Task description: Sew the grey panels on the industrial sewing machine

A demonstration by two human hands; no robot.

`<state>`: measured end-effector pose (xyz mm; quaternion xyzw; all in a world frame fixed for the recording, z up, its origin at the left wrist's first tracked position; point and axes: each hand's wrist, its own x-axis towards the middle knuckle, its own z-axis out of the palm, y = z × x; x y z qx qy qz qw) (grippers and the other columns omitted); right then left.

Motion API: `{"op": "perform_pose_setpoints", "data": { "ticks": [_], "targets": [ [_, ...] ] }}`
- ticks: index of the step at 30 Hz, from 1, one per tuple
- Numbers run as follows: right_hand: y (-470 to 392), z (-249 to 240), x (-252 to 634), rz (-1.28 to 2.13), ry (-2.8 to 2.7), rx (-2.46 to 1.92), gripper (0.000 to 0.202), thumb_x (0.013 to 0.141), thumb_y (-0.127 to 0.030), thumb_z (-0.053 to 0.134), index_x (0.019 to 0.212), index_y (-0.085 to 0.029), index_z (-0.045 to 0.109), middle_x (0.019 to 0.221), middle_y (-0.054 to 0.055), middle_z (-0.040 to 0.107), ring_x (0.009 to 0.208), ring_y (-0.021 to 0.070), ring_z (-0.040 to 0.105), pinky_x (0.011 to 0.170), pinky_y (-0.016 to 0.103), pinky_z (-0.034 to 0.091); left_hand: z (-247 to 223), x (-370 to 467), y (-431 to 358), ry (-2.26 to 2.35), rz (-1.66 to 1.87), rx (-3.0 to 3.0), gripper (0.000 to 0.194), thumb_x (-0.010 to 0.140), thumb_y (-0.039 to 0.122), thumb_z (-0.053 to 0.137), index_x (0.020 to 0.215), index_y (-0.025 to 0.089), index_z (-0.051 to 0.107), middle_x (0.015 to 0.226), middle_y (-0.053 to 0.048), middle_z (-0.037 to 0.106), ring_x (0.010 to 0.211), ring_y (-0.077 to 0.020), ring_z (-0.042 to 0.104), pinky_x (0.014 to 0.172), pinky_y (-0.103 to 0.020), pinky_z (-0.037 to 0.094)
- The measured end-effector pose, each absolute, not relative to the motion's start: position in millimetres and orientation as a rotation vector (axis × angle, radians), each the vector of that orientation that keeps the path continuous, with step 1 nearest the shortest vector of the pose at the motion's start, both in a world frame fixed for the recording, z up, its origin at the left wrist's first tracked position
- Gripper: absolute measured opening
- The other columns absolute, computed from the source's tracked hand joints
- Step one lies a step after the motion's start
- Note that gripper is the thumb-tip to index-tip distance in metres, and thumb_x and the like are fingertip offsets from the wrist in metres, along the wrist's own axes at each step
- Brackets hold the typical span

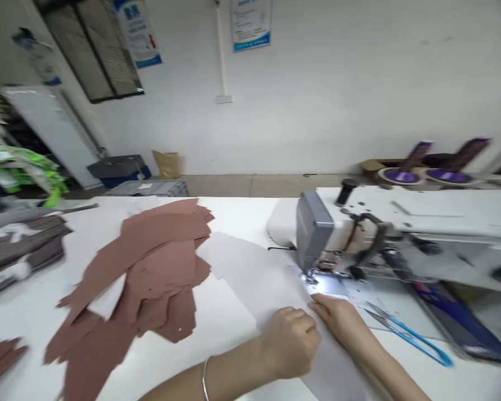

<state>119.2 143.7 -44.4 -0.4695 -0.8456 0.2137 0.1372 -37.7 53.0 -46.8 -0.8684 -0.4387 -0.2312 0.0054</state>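
Fingers: left hand [291,342], clenched over pale fabric [254,278]; right hand [340,320], extended beside sewing machine [426,211], short of tabletop's [237,214] far edge, grip unclear; likely feeding, next requiring alignment.

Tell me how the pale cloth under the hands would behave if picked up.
The pale cloth is probably floppy, since it lies thin and flat on the table. It is likely light for its size, as its edges show little thickness. It may drag or catch if lifted, being close to the sewing machine and under the left hand.
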Motion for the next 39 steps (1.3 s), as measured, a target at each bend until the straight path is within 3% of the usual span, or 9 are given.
{"op": "perform_pose_setpoints", "data": {
  "ticks": [3, 8, 12, 16, 19, 25, 30, 35, 39],
  "targets": [
    [148.2, -33.0, 124.8, 0.784, -2.36, -1.425, 0.024, 0.078, -0.04, 0.046, 0.062, -0.022, 0.051, 0.061, 0.001, 0.063, 0.063, 0.0192, 0.06, 0.057, 0.025, 0.04, -62.2, -24.6, 74.4, -1.268, -0.463, -2.715, 0.007, 0.073, 0.009, 0.049, 0.071, 0.016, 0.052, 0.077, -0.006, 0.058, 0.071, -0.0175, 0.053, 0.059, -0.03, 0.041],
    [147.8, -24.3, 139.8, 1.347, -2.299, -1.609, 0.025, 0.085, -0.033, 0.045, 0.062, -0.022, 0.044, 0.048, -0.002, 0.054, 0.048, 0.0161, 0.057, 0.049, 0.023, 0.038, -55.6, -38.4, 93.2, -1.367, -0.374, -2.634, 0.025, 0.079, 0.01, 0.046, 0.102, 0.016, 0.053, 0.102, -0.008, 0.057, 0.086, -0.0206, 0.05, 0.071, -0.034, 0.042],
    [133.3, -23.7, 130.3, 0.708, -2.545, -1.678, 0.016, 0.084, -0.022, 0.05, 0.068, -0.018, 0.053, 0.073, 0.008, 0.067, 0.074, 0.0218, 0.065, 0.063, 0.027, 0.042, -51.6, -37.1, 99.5, -1.535, -0.216, -2.473, 0.041, 0.076, 0.005, 0.047, 0.115, 0.016, 0.051, 0.1, -0.01, 0.057, 0.085, -0.0234, 0.051, 0.068, -0.035, 0.042],
    [121.2, -29.7, 110.7, 0.251, -2.594, -1.836, 0.022, 0.087, -0.006, 0.036, 0.09, -0.015, 0.056, 0.085, 0.011, 0.065, 0.077, 0.0214, 0.064, 0.062, 0.028, 0.043, -49.9, -21.7, 105.3, -1.661, -0.101, -2.321, 0.027, 0.078, 0.002, 0.044, 0.096, 0.015, 0.059, 0.083, -0.009, 0.056, 0.073, -0.0224, 0.051, 0.06, -0.032, 0.04],
    [117.6, -35.9, 106.1, 0.182, -2.653, -1.804, 0.023, 0.086, -0.002, 0.034, 0.091, -0.015, 0.053, 0.086, 0.011, 0.062, 0.078, 0.0206, 0.063, 0.059, 0.027, 0.043, -50.0, -18.4, 109.4, -1.616, -0.126, -2.321, 0.022, 0.078, 0.001, 0.043, 0.085, 0.015, 0.059, 0.08, -0.009, 0.055, 0.073, -0.0221, 0.051, 0.061, -0.032, 0.04],
    [122.2, -49.8, 112.0, 0.112, -2.738, -1.626, 0.019, 0.088, -0.005, 0.034, 0.092, -0.016, 0.049, 0.084, 0.008, 0.06, 0.073, 0.019, 0.059, 0.056, 0.026, 0.04, -59.8, -36.7, 111.6, -1.416, -0.356, -2.443, 0.027, 0.077, -0.002, 0.041, 0.09, 0.012, 0.061, 0.086, -0.009, 0.057, 0.08, -0.0212, 0.05, 0.068, -0.033, 0.041],
    [127.1, -54.4, 112.2, 0.098, -2.765, -1.456, 0.02, 0.092, -0.009, 0.033, 0.101, -0.015, 0.05, 0.086, 0.008, 0.062, 0.075, 0.0187, 0.058, 0.056, 0.026, 0.037, -57.2, -41.3, 107.8, -1.443, -0.311, -2.392, 0.046, 0.082, 0.002, 0.036, 0.121, 0.017, 0.054, 0.089, -0.008, 0.057, 0.077, -0.0203, 0.05, 0.064, -0.032, 0.04],
    [127.0, -48.1, 116.0, 0.346, -2.565, -1.711, 0.027, 0.096, -0.04, 0.041, 0.093, -0.018, 0.056, 0.078, 0.004, 0.067, 0.064, 0.0168, 0.06, 0.054, 0.026, 0.03, -53.2, -36.7, 106.1, -1.529, -0.216, -2.417, 0.058, 0.08, 0.002, 0.037, 0.13, 0.028, 0.049, 0.095, -0.007, 0.059, 0.079, -0.0207, 0.052, 0.063, -0.032, 0.037],
    [121.8, -48.6, 117.8, 0.284, -2.591, -1.64, 0.024, 0.097, -0.029, 0.037, 0.092, -0.018, 0.058, 0.081, 0.005, 0.067, 0.065, 0.0162, 0.059, 0.053, 0.027, 0.027, -54.3, -35.0, 104.9, -1.579, -0.22, -2.429, 0.056, 0.081, 0.003, 0.039, 0.129, 0.029, 0.05, 0.095, -0.008, 0.059, 0.081, -0.0219, 0.052, 0.063, -0.033, 0.037]
  ]
}}
